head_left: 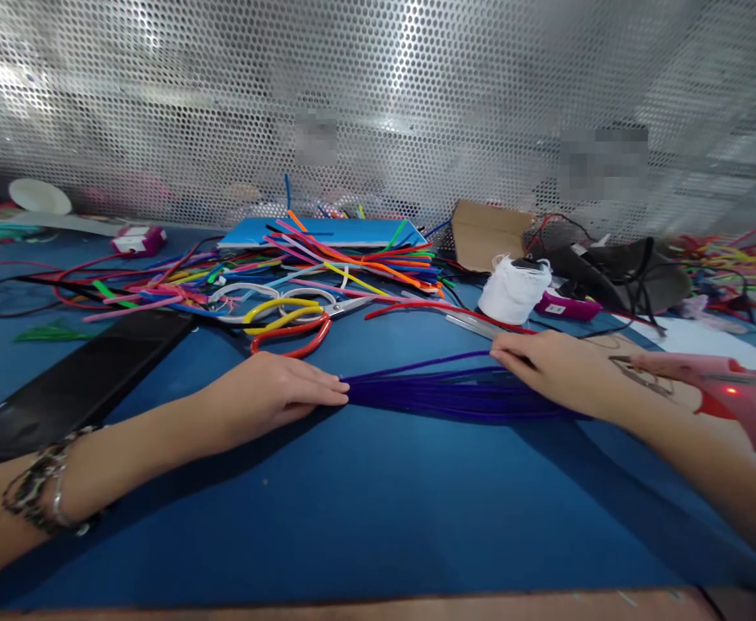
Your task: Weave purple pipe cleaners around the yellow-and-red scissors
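A bundle of dark blue-violet pipe cleaners (pixel 430 397) lies lengthwise on the blue table mat between my hands. My left hand (pixel 280 388) pinches the gathered left end, its fingers pressed together. Toward the right, the strands fan apart slightly. There my right hand (pixel 552 371) has its thumb and forefinger closed at the tip of one strand that stands off from the others; the bundle's right end passes partly beneath this hand. Scissors with red and yellow handles (pixel 349 307) rest behind my left hand, blades pointing right.
A pink glue gun (pixel 731 371) with a lit red light lies at the right. Behind the bundle are clear glue sticks (pixel 472 325), white yarn (pixel 513 291), cardboard (pixel 491 235) and a pile of coloured pipe cleaners (pixel 352 257). A flat black object (pixel 80 375) lies left; a perforated metal panel (pixel 378 95) closes the back.
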`<state>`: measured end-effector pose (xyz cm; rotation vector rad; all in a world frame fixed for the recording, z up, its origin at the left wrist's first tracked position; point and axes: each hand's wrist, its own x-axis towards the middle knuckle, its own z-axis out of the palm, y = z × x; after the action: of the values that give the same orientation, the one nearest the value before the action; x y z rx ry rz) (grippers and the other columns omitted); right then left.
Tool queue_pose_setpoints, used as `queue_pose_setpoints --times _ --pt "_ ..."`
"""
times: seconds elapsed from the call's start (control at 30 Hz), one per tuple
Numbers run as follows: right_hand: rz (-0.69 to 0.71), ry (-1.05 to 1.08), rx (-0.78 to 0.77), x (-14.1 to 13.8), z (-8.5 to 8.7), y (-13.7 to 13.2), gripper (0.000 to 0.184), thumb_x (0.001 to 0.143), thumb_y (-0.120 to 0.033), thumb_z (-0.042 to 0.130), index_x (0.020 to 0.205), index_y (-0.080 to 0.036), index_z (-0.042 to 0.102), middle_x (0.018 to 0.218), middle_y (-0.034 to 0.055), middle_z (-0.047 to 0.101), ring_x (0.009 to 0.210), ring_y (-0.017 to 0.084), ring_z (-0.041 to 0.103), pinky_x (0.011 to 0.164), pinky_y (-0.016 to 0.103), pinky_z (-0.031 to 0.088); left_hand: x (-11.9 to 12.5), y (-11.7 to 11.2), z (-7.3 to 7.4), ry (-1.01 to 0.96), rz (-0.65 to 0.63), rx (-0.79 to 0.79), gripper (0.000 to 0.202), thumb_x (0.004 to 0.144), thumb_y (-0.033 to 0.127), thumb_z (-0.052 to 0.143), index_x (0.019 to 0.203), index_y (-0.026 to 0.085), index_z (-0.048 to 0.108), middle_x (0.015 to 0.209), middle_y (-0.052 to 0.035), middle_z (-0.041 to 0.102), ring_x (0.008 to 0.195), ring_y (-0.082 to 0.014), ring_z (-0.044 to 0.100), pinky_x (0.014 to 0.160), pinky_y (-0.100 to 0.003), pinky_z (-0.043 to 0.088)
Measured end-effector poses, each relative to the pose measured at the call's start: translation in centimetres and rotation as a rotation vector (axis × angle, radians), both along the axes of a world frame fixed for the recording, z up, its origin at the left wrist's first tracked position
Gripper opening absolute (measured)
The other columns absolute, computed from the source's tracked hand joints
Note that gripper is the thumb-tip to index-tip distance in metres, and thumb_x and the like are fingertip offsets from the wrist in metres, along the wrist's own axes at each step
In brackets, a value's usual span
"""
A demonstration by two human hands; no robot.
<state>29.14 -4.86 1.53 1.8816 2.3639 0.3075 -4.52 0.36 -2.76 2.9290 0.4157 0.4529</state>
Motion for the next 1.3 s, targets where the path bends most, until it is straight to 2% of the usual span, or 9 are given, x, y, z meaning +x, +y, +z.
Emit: queue_pose_setpoints --times 0.23,0.4,0.5,0.6,0.7,0.93,1.07,1.13,1.3 --pt "-0.012 0.014 0.020 2.0 -0.9 0.5 0.030 0.088 -0.032 0.031 0.075 -0.021 0.057 0.066 0.0027 0.064 0.058 0.016 0.057 0.053 0.024 0.033 -0.1 0.1 0.0 -0.012 0.031 -0.094 0.032 0.086 0.012 0.043 0.106 0.024 0.066 0.107 -0.0009 0.066 0.100 -0.0124 0.062 0.091 -0.021 0.045" --pt "0.006 0.019 0.007 2.5 -1.0 0.0 0.030 0.087 -0.031 0.033 0.073 -0.021 0.058 0.066 0.0027 0.064 0.056 0.016 0.057 0.053 0.026 0.037 -0.1 0.0 0.1 -0.028 0.025 -0.102 0.032 0.086 0.014 0.043 0.105 0.023 0.066 0.106 -0.0016 0.066 0.100 -0.0130 0.062 0.090 -0.022 0.046" --pt "0.069 0.055 0.062 2.8 -1.0 -0.1 0.030 0.085 -0.030 0.034 0.074 -0.020 0.060 0.076 0.0055 0.067 0.065 0.018 0.061 0.058 0.028 0.042 0.0 0.0 0.1 -0.021 0.031 -0.119 0.032 0.085 0.014 0.044 0.105 0.025 0.066 0.106 0.0000 0.066 0.100 -0.0127 0.062 0.090 -0.022 0.046" --pt "0.096 0.119 0.081 3.4 -0.9 -0.1 0.032 0.084 -0.028 0.033 0.075 -0.019 0.062 0.082 0.0082 0.068 0.070 0.021 0.063 0.063 0.032 0.045 0.0 0.0 0.2 -0.028 0.019 -0.093 0.032 0.086 0.013 0.043 0.104 0.022 0.067 0.105 -0.0013 0.067 0.099 -0.0124 0.063 0.090 -0.020 0.046" --pt "0.094 0.195 0.089 3.9 -0.9 -0.3 0.031 0.082 -0.028 0.034 0.075 -0.020 0.063 0.081 0.0075 0.070 0.071 0.022 0.064 0.064 0.033 0.047 0.0 0.0 0.3 -0.027 0.005 -0.059 0.031 0.086 0.013 0.042 0.104 0.021 0.067 0.104 -0.0021 0.067 0.098 -0.0124 0.063 0.089 -0.019 0.046" --pt "0.032 0.338 0.135 4.7 -1.1 -1.8 0.027 0.082 -0.032 0.037 0.077 -0.022 0.062 0.064 0.0047 0.065 0.055 0.020 0.059 0.052 0.031 0.045 -0.1 0.1 0.0 -0.020 0.010 -0.032 0.032 0.086 0.013 0.042 0.104 0.021 0.067 0.103 -0.0018 0.068 0.098 -0.0129 0.063 0.087 -0.020 0.048" --pt "0.153 0.290 0.167 4.9 -1.6 -2.1 0.027 0.084 -0.032 0.038 0.068 -0.022 0.058 0.074 0.0070 0.065 0.069 0.022 0.060 0.067 0.037 0.048 -0.1 0.1 0.0 0.018 0.031 -0.035 0.034 0.084 0.010 0.043 0.106 0.022 0.066 0.104 -0.0018 0.067 0.099 -0.0134 0.063 0.088 -0.022 0.048" --pt "0.204 0.258 0.202 5.1 -1.8 -2.2 0.027 0.084 -0.031 0.038 0.071 -0.022 0.060 0.080 0.0086 0.065 0.075 0.022 0.061 0.073 0.038 0.048 -0.1 0.1 0.0 0.024 0.031 -0.029 0.034 0.084 0.010 0.042 0.106 0.021 0.066 0.104 -0.0025 0.067 0.099 -0.0138 0.063 0.088 -0.023 0.048" --pt "0.219 0.206 0.288 4.9 -1.9 -3.4 0.028 0.084 -0.030 0.038 0.098 -0.020 0.061 0.097 0.0105 0.065 0.093 0.026 0.060 0.082 0.043 0.046 -0.2 0.2 0.0 0.023 0.028 -0.048 0.034 0.085 0.012 0.042 0.106 0.022 0.066 0.104 -0.0021 0.067 0.099 -0.0136 0.062 0.088 -0.022 0.048"
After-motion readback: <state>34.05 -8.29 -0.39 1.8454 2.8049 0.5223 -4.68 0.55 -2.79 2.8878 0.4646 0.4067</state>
